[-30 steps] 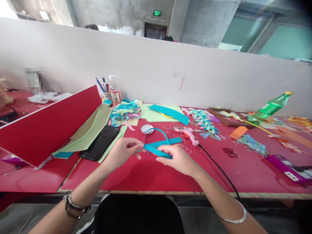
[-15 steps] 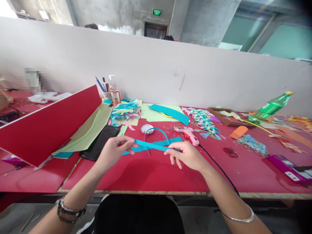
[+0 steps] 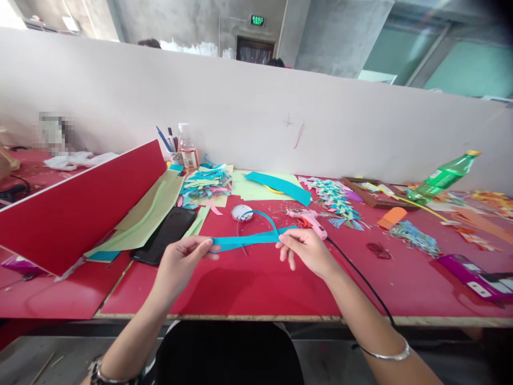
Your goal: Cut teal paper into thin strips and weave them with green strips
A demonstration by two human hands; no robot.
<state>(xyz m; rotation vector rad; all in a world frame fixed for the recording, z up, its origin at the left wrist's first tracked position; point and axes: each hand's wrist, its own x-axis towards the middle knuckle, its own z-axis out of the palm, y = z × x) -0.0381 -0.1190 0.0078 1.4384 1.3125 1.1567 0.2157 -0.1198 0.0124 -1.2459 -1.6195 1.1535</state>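
Over the red worktop (image 3: 256, 289), a blue strip (image 3: 236, 240) is spanning from nine o'clock to three. At its nine o'clock end, the left hand (image 3: 180, 262) is pinching it between thumb and fingers; at its three o'clock end, the right hand (image 3: 306, 251) is pinching it likewise. For good work, both sides should be pulling softly and evenly, so it is not creasing or twisting. At two o'clock, the glue gun (image 3: 298, 214) is lying near, perhaps hot.

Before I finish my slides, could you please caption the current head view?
Left hand and right hand hold a blue strip over a red table, near a pink glue gun.
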